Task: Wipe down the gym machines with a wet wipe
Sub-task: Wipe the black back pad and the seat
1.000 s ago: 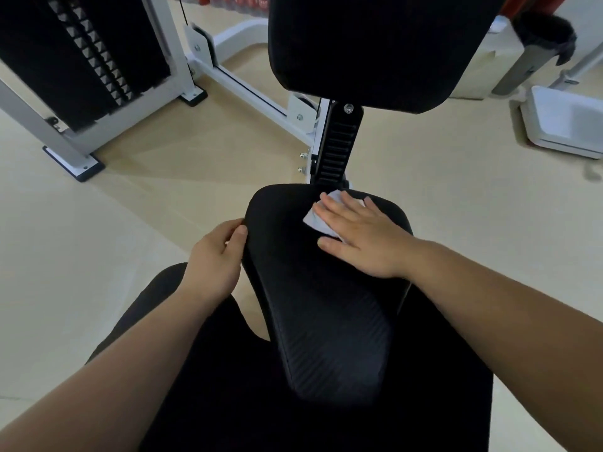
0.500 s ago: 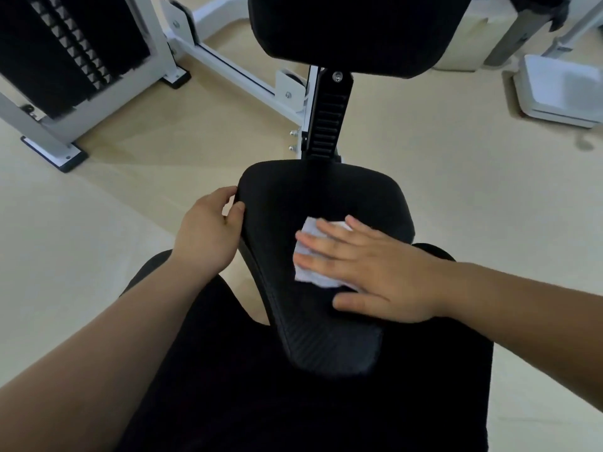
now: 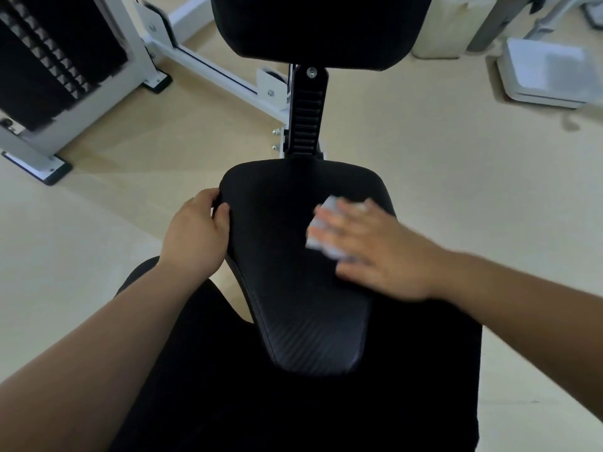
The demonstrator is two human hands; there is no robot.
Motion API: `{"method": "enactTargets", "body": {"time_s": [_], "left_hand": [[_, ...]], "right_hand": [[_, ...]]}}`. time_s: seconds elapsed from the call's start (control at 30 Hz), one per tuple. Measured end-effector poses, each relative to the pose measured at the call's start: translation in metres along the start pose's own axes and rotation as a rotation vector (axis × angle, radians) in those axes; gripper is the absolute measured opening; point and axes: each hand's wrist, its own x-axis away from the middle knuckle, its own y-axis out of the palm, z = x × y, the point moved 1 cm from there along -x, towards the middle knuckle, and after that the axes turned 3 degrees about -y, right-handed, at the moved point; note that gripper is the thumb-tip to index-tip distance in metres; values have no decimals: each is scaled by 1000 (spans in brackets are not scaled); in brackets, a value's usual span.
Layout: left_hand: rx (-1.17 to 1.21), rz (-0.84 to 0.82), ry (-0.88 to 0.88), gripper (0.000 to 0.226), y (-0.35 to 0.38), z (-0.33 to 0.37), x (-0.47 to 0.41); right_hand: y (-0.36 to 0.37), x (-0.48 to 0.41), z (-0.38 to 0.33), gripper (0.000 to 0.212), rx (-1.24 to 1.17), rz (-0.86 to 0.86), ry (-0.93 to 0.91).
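Black ribbed vinyl on the seat pad (image 3: 293, 288) is being gone over with the wet wipe (image 3: 321, 230). The wipe is pinned flat on the right half of the wide rear part, under the straight fingers of the right hand (image 3: 381, 252). Nothing is curled round it; it's only pressed down by the flat of the fingers. The seat's left edge is gripped by the left hand (image 3: 195, 236), fingers wrapped over the rim, so the pad gets steadied.

What could go wrong, as a guess:

- **Wipe left behind:** since it isn't pinched, it could be rolled into a lump on a fast stroke across that grippy texture. Then bare skin gets dragged over the vinyl instead.
- **Thumb grip unclear:** the right hand is smeared with motion blur, so whether a corner is hooked by the thumb can't really be told.
- **Wipe on the floor:** it sits fairly near the right side, so it could be pushed off by a stroke that way.
- **Spots skipped:** the narrow front tip and the rim hidden under the left hand could easily be missed. The back pad (image 3: 319, 27) and the notched post (image 3: 306, 115) would be easy to forget too.
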Motion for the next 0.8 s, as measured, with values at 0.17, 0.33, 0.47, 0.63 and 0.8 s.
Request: {"method": "enactTargets", "body": {"time_s": [0.17, 0.33, 0.47, 0.63, 0.8], "left_hand": [[21, -19, -7, 35, -2, 2, -2], [82, 6, -27, 35, -2, 5, 2], [124, -6, -40, 36, -3, 3, 2], [320, -12, -123, 35, -2, 3, 6], [842, -23, -390, 34, -10, 6, 9]], "right_hand": [[-10, -39, 62, 97, -230, -1, 421], [-2, -35, -50, 96, -23, -7, -83], [-4, -38, -39, 87, -21, -56, -172], [-20, -111, 45, 88, -102, -45, 318], [-22, -167, -22, 83, -51, -45, 156]]}}
